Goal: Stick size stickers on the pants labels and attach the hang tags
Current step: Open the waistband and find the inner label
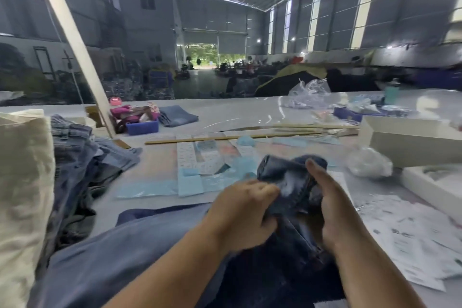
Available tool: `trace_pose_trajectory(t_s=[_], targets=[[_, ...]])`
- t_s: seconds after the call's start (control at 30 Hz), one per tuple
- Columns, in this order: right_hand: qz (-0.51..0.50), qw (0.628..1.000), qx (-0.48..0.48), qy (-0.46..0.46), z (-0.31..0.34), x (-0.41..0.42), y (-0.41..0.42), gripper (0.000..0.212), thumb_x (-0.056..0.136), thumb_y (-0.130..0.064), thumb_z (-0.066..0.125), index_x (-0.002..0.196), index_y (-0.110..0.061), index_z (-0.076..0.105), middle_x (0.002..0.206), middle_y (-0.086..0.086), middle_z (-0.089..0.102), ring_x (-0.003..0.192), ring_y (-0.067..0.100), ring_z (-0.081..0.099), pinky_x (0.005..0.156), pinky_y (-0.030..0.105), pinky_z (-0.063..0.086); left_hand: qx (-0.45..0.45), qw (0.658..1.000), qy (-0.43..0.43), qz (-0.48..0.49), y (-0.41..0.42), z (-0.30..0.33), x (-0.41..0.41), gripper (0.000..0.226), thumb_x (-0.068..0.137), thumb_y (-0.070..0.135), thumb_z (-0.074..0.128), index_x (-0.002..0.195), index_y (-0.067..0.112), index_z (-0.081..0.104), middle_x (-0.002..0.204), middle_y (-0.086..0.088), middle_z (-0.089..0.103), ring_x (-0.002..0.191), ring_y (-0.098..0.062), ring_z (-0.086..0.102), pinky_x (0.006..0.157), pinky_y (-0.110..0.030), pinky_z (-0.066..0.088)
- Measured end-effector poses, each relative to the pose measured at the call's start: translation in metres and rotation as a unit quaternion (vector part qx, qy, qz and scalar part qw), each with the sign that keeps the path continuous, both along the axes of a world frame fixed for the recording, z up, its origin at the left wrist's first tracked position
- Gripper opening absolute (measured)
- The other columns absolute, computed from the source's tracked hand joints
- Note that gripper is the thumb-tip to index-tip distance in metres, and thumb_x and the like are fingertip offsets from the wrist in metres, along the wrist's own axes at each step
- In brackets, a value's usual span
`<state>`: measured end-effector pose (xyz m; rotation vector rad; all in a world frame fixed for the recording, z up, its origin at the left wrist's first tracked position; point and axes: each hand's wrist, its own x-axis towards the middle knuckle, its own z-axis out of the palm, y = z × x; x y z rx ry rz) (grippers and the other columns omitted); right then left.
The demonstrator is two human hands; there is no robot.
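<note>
Both hands gripped the dark denim pants [290, 182] at lower centre of the frame: left hand [246, 210] curled into the cloth, right hand [330, 202] clasping it, thumb raised. Sticker sheets [197, 157] lay just above. No label showed; bunched fabric could hide it, risking a misplaced sticker.

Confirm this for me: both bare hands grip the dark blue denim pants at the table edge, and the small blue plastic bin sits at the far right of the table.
Wrong on one point. In the head view the small blue plastic bin sits at the far left of the table, by the slanted pale post. The rest holds: left hand and right hand both grip the dark blue denim pants.
</note>
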<state>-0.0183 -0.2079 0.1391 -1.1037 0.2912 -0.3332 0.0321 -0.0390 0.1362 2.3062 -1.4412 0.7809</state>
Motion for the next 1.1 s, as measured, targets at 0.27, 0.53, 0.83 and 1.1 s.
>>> trace_pose_trajectory(t_s=[0.27,0.53,0.83,1.1], targets=[[-0.095,0.985,-0.128,0.073,-0.051,-0.003,-0.021,0.050,0.066,0.007,0.077,0.111,-0.004,0.059,0.099,0.026,0.068,0.084,0.043,0.069,0.074,0.059,0.058,0.101,0.979,0.169,0.045,-0.009,-0.068,-0.022,0.055,0.082,0.069,0.043,0.122,0.030,0.047,0.116,0.008,0.054,0.104,-0.014,0.049,0.084,-0.034,0.046],[-0.242,0.919,-0.300,0.076,-0.047,-0.001,-0.029,0.045,0.062,-0.011,0.078,0.099,-0.025,0.054,0.092,0.002,0.064,0.091,0.034,0.064,0.081,0.046,0.054,0.172,0.895,0.219,0.348,0.123,-0.048,0.017,0.070,0.084,0.078,0.025,0.121,0.030,0.060,0.121,0.005,0.064,0.110,-0.020,0.056,0.096,-0.040,0.041],[-0.041,0.588,-0.797,0.134,-0.033,-0.007,0.036,0.085,0.073,-0.037,0.069,0.145,-0.034,0.024,0.156,0.006,-0.003,0.147,0.034,0.005,0.118,0.057,0.008,0.050,0.906,0.231,0.350,0.175,-0.040,0.015,0.031,0.083,0.053,0.064,0.085,0.024,0.054,0.083,0.009,0.060,0.080,-0.015,0.057,0.074,-0.032,0.046],[0.228,0.664,-0.694,-0.159,-0.014,0.015,0.093,0.109,0.069,-0.062,0.070,0.135,-0.066,-0.017,0.150,-0.036,-0.011,0.140,-0.010,-0.020,0.117,0.023,-0.015,-0.051,0.976,0.140,0.157,0.128,0.047,0.015,0.058,0.081,0.074,0.048,0.067,0.018,0.054,0.054,0.007,0.048,0.051,-0.009,0.042,0.053,-0.027,0.037]])
